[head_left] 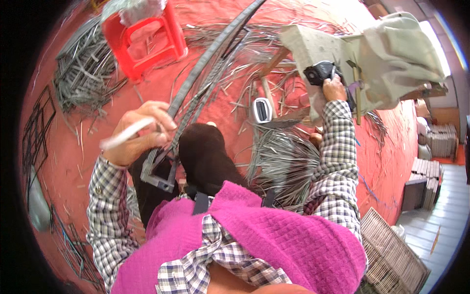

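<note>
- Grey-wrapped frame [187,85] slanted from the top of the view down to the lap of the person, with its lower corner over the legs, which were in dark trousers [203,152].
- Left hand [142,141] was just beside this frame, at its left; whether it touched the bar, I could not tell.
- The left fingers were bent and pinched against the thumb a slim white object [122,136], which was too blurred to name its kind.
- Right hand [334,90] was stretched far forward and touched a black object [318,72] upon the cloth-covered worktop [313,49].
- The right fingers lay at the edge of this black object; I could not tell if they gripped it or only rested there.
- Between the worktop and the knees, a white device with a dark middle [263,110] was near a wooden leg [268,90].
- Below it, a thick bundle of grey strips [284,159] spread beside the right forearm.
- At the upper left, a red plastic stool [115,36] stood on the red floor [210,105], next to a tangled heap of grey strips [83,73].
</note>
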{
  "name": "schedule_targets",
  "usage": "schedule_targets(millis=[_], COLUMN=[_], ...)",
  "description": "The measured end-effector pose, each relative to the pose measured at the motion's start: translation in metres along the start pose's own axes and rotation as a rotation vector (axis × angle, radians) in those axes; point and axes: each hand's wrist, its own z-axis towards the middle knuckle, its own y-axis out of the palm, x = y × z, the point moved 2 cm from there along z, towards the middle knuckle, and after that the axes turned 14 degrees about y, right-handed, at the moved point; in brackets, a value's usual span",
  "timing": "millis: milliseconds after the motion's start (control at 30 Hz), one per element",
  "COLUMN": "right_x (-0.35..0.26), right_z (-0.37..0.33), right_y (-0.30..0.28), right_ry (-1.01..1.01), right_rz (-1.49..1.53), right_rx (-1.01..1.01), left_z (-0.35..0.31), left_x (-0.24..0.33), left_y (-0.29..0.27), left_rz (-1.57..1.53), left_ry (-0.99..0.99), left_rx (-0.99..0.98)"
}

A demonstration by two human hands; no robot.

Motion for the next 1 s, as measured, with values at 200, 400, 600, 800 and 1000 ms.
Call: schedule_targets(millis=[200,400,600,800,1000], right_x=[0.002,0.028,0.031,-0.005,-0.043], right_z=[-0.001,0.035,0.054,0.036,-0.024], right_y=[-0.017,-0.076,-0.07,0.006,-0.081], right_ry=[-0.063,-0.122,-0.261,0.045,-0.015], right_rz=[0.375,0.233,-0.021,-0.087,0.228], right_rx=[0.053,0.13,0.216,-0.158,-0.485], left_z=[-0.008,-0.005,-0.001,-0.007,-0.002], left_x=[-0.006,-0.004,-0.004,-0.003,-0.01], left_y=[-0.002,0.0,0.001,0.005,0.005], left_rz=[-0.07,-0.046,-0.024,-0.113,-0.088], left_ry=[-0.03,-0.036,0.0,-0.067,-0.025], left_rx=[0.101,0.096,0.07,0.087,0.101])
